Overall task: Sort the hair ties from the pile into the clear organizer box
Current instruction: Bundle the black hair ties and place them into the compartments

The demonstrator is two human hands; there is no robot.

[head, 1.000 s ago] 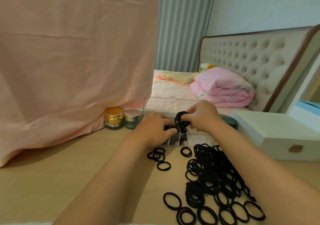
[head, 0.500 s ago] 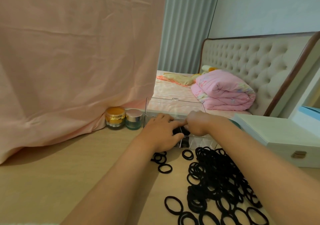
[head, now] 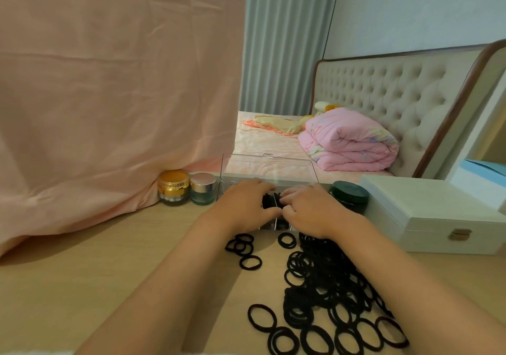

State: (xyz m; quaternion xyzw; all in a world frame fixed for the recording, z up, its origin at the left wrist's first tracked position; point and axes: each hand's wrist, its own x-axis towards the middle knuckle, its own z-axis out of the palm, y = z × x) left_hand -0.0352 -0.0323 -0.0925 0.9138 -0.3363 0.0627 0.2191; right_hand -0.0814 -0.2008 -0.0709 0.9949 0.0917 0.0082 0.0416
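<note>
1. Left hand [head: 246,206], centre frame, presses palm-down on black hair ties [head: 269,200] inside the clear box [head: 269,167].
2. Right hand [head: 310,209] beside it, fingers curled over them too.
3. The pile [head: 325,286] sprawls lower right on the table [head: 82,286].

A pale jewellery case [head: 435,212] with a brass clasp sits on the wooden table [head: 82,272]; just left of it, a dark green jar [head: 348,195]; far left, a gold-lidded jar [head: 173,187] touching a silver-lidded jar [head: 203,188]; behind, a folded pink quilt [head: 347,141] and a tufted headboard [head: 388,94].
</note>
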